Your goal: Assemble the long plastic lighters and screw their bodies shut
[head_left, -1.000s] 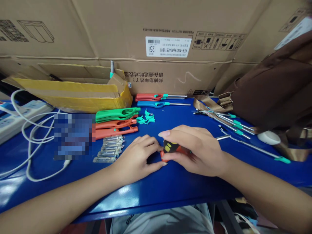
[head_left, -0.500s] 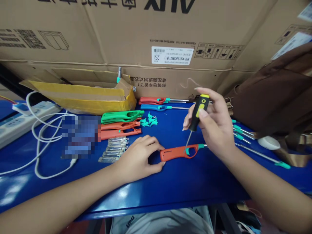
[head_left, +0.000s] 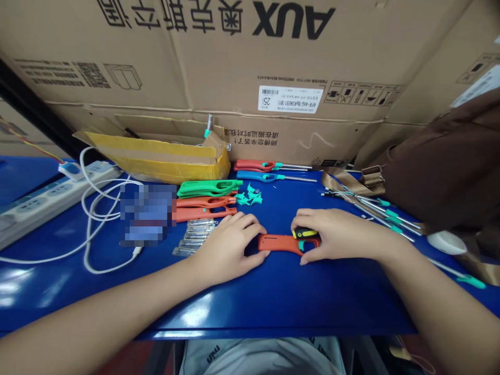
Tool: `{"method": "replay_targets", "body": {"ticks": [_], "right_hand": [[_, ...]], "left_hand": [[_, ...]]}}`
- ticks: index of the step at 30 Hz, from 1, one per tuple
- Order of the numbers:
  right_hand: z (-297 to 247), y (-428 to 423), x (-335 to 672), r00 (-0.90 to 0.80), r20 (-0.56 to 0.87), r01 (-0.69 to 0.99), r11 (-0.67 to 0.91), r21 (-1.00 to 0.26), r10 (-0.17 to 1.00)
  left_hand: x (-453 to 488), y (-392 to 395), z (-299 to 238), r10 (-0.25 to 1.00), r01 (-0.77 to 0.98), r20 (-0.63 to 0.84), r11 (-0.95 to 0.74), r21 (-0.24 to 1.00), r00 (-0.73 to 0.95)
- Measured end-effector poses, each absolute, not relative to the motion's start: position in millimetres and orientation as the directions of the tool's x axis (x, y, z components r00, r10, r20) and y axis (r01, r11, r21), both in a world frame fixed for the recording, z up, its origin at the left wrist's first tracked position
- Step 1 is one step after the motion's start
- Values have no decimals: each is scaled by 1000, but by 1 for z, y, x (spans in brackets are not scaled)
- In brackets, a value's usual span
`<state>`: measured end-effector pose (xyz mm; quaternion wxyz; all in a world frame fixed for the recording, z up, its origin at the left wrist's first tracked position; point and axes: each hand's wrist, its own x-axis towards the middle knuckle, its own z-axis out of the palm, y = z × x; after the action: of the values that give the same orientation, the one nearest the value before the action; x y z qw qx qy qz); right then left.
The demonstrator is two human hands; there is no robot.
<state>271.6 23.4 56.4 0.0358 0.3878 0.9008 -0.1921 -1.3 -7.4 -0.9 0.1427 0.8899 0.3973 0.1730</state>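
An orange long-nosed gas lighter (head_left: 279, 242) lies on the blue table. My left hand (head_left: 233, 245) pinches the butt end of its handle between thumb and fingers. At the other end, my right hand (head_left: 336, 235) closes around the trigger part, with a black and yellow screwdriver (head_left: 305, 233) lying across under its fingers. The screwdriver's shaft and the lighter's metal tube are hidden by that hand. A bit of the turquoise trigger (head_left: 301, 246) shows in the loop. Beside my left hand lie several clear fuel tanks (head_left: 195, 234).
Behind lie green handle shells (head_left: 209, 188), orange shells (head_left: 205, 212), turquoise triggers (head_left: 250, 195), a red lighter (head_left: 253, 165) and a blue lighter (head_left: 258, 176). Metal tubes (head_left: 390, 213) lie right. A yellow-taped box (head_left: 156, 161), power strip (head_left: 58, 192) and white cable (head_left: 88, 245) stand left.
My right hand has come down from above the lighter onto its trigger end, and the screwdriver has gone from upright to lying flat in it. My left hand stays on the handle.
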Motion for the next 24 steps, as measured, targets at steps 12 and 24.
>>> {"method": "replay_targets", "body": {"ticks": [12, 24], "right_hand": [[60, 39, 280, -667, 115, 714, 676, -184, 736], [56, 129, 226, -528, 171, 847, 532, 24, 832]], "left_hand": [[6, -17, 1, 744, 627, 429, -666, 404, 513], [2, -20, -5, 622, 483, 432, -782, 394, 653]]}}
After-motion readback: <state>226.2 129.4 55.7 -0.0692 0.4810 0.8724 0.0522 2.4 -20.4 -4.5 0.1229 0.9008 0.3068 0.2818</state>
